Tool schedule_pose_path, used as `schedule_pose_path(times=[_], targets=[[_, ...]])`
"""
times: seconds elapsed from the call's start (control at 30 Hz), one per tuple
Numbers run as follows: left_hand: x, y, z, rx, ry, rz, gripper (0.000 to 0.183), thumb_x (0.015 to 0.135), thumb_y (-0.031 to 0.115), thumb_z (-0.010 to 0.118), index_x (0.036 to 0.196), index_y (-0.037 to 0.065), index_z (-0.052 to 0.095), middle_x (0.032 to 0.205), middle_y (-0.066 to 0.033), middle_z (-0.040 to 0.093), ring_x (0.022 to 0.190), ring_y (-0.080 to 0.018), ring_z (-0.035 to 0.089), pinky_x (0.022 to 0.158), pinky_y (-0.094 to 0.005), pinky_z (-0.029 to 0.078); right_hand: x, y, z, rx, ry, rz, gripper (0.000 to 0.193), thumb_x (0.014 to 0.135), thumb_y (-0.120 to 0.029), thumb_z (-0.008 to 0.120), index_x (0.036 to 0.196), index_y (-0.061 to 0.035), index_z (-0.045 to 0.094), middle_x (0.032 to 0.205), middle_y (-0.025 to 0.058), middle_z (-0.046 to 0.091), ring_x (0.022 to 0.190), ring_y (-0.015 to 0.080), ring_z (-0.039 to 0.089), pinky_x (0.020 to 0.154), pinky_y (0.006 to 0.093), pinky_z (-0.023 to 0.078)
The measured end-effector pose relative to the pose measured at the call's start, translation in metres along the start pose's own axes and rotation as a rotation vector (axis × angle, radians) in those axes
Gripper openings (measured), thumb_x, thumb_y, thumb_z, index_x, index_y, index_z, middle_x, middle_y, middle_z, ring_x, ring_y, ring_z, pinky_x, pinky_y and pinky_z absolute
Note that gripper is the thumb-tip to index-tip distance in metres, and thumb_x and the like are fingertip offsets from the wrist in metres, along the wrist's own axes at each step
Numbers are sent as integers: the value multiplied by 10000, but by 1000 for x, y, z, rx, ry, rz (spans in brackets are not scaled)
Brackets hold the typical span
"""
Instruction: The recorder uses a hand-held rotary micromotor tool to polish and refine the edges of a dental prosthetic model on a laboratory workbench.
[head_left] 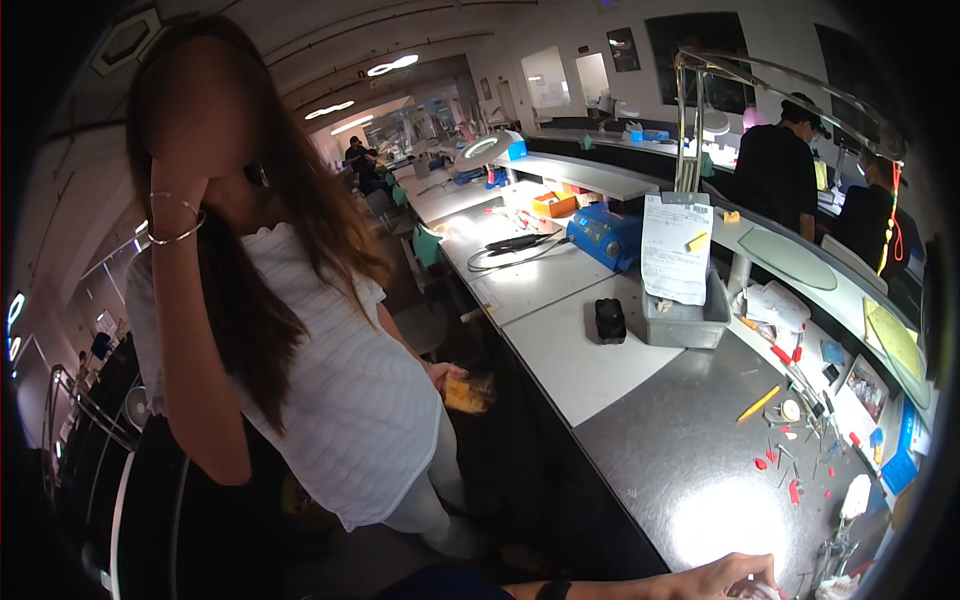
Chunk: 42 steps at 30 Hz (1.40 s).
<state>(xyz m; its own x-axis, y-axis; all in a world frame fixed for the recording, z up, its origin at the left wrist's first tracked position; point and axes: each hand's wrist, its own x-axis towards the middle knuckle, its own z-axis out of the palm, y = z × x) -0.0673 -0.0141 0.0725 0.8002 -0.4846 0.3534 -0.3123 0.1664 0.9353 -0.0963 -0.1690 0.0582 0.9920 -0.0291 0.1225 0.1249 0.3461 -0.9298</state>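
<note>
My left hand (728,577) reaches in along the lower edge over the bench, a dark band on its wrist. Its fingers are curled closed round a small pale pinkish piece, mostly cut off by the edge, so its kind is unclear. Just right of it stands a metal hinged device (835,552) with a white lump (856,496) near its top. Beyond the hand, a bright patch of light falls on the dark bench top (640,470). My right hand is out of view.
At left stands a person (330,370) in a white top, holding a blurred yellow-orange object (468,393). On the bench are a black object (610,321), a grey bin (690,325) with a paper sheet (676,250), a blue box-shaped device (604,237), a yellow pencil (758,404) and red scraps (795,491).
</note>
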Motion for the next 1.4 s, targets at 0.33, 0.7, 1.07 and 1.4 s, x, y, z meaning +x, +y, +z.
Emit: schedule_pose_path(times=[0.33,0.7,1.07,1.4], targets=[[7,3,1,-187,-167,56,281,845,190,673,1019,18,535,958,-84,636,792,-124,570,676,-269,445,-28,-2,-32,52,64,-71,430,812,30,572,1136,-113,329,1162,250,497,1039,295,555,923,456,460],[24,-29,-9,-224,-123,157,507,658,1,818,1095,-39,565,1035,-155,621,943,-194,626,813,-291,505,-13,-9,-17,245,-75,-284,456,809,139,597,1090,-105,333,1174,340,518,1077,302,573,899,384,484],[19,-34,-9,-4,-98,335,486,683,128,828,1055,10,538,930,-138,622,866,-222,624,756,-333,496,-14,-2,-15,157,-80,-311,494,774,150,619,1087,-108,336,1141,362,536,1086,326,572,922,406,458],[22,-40,-14,55,-117,422,403,733,80,774,1051,7,539,919,-135,622,845,-223,626,742,-345,502,-13,3,-12,141,-52,-374,487,774,130,636,1071,-120,342,1111,340,559,1099,363,564,943,449,437]])
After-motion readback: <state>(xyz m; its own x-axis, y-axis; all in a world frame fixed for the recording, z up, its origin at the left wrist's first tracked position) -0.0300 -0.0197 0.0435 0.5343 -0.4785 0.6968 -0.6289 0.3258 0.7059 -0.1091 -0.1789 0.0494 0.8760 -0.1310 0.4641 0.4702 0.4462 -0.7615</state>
